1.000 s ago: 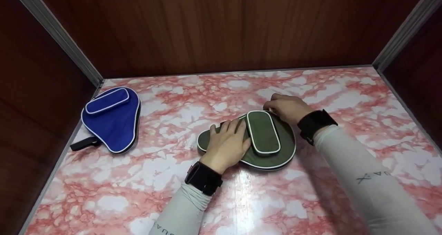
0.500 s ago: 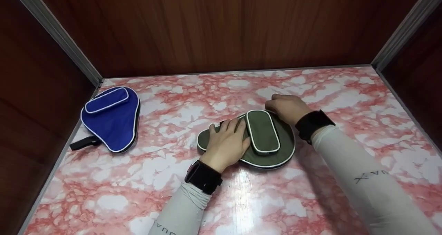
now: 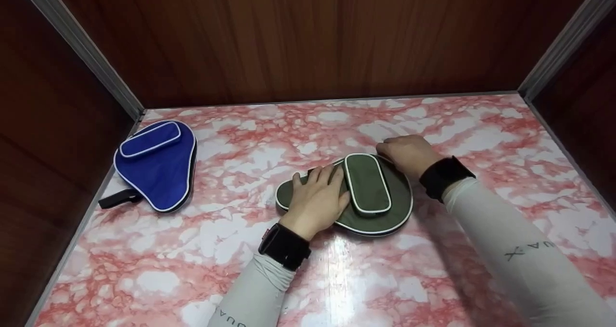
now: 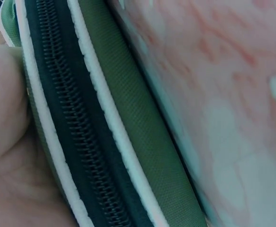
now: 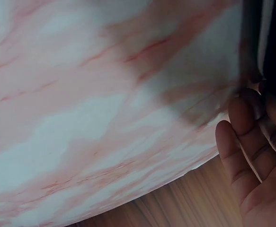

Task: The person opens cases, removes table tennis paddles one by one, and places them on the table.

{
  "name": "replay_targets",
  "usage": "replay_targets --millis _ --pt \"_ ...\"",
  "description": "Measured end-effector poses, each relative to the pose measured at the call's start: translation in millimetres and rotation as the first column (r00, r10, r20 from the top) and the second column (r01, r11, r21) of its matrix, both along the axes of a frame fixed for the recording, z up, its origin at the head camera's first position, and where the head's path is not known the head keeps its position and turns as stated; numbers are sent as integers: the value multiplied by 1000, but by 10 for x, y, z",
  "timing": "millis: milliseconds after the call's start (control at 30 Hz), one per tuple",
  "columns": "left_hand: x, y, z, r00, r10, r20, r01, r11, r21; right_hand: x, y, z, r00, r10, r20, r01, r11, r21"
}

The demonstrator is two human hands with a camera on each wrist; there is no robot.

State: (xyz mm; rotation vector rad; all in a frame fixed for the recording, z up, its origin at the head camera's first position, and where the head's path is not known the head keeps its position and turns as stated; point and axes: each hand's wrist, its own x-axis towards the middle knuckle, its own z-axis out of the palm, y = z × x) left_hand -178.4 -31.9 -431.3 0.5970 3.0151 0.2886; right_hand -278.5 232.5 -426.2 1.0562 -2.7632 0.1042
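Observation:
In the head view, a green table tennis paddle case with white piping lies on the table, its raised pocket facing up. My left hand rests on it with fingers spread over the narrow part. The closed teeth of its black zipper run along the side in the left wrist view. At the far right edge of the case, my right hand has its fingers curled, with thumb and forefinger pinching the zipper pull, mostly hidden by the fingers. The right wrist view shows those fingertips right at the case's edge.
A blue paddle case with a black strap lies at the far left, near the side wall. Dark wood-grain panels enclose the back and sides of the red-and-white marbled table.
My right hand has slid a little to the right and nearer along the green case's far edge. The left hand and both cases stay in place.

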Motion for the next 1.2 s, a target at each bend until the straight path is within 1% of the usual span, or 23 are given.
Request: replay_targets --millis 167,567,733,933,1200 --pt "-2 8 -1 1000 -4 19 5 1000 -9 56 65 16 1000 -4 5 4 1000 5" --pt "17 -7 50 1000 -4 7 4 1000 -15 161 243 41 1000 -18 6 18 999 27" --pt "11 -10 40 1000 -6 3 6 1000 -19 216 296 30 1000 -17 4 17 999 38" --pt "12 -6 28 1000 -6 4 7 1000 -13 273 344 -8 1000 -10 -7 10 1000 18" --pt "0 5 -1 1000 -8 -2 8 1000 -19 389 417 -48 999 -27 -41 27 1000 8"
